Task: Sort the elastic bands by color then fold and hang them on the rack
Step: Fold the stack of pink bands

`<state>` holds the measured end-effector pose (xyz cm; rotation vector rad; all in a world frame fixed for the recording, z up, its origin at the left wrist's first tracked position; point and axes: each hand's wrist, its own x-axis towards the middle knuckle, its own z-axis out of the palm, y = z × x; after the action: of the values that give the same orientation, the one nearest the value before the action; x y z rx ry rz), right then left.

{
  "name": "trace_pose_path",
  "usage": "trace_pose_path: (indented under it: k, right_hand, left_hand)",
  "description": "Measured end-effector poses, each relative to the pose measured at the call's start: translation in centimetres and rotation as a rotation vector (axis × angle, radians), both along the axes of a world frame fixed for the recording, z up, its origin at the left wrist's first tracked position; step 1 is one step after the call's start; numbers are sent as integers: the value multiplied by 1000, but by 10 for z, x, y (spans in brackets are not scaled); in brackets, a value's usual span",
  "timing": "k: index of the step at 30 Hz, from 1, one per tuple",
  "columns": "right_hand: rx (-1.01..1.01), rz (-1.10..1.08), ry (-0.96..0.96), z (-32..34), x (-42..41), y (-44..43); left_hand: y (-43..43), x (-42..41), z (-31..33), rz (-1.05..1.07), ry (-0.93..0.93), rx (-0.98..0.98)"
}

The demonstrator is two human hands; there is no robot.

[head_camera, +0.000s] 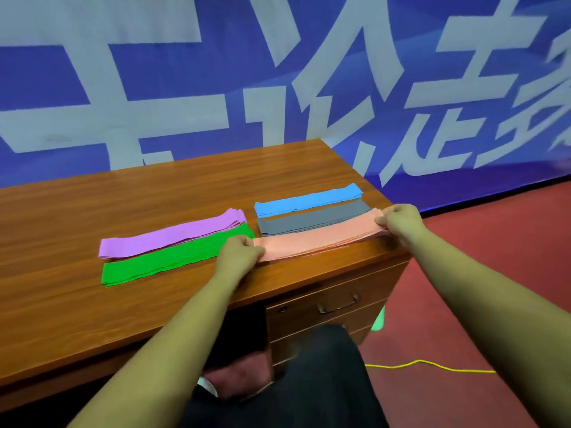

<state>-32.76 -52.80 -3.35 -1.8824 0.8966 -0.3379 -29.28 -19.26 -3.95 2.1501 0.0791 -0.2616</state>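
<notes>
Spanning both grips, the pink stack [315, 239] is pinched at either end; its long axis runs from left hand [238, 253] to right hand [401, 222]; folding is judged next.

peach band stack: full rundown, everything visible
The peach band stack is several thin, flat strips of matte, stretchy-looking material, with layered edges showing along the near side. It lies flat on the wooden desk, close to the front edge near the right corner, running slightly diagonally, directly alongside the grey stack. The left hand pinches its left end and the right hand pinches its right end.
</notes>
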Motion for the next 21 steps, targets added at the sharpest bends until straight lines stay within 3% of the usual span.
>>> trace_pose_path:
  k: [7, 16, 21]
  right_hand:
    - [-119, 0, 44, -8, 12, -13]
    - [-275, -26, -1, -27, 11, -13]
    - [-369, 43, 82, -38, 10, -9]
  left_hand:
    - [-25, 13, -9, -30, -18, 222]
    - [-33, 23, -14, -54, 63, 146]
    - [-34, 24, -8, -134, 96, 331]
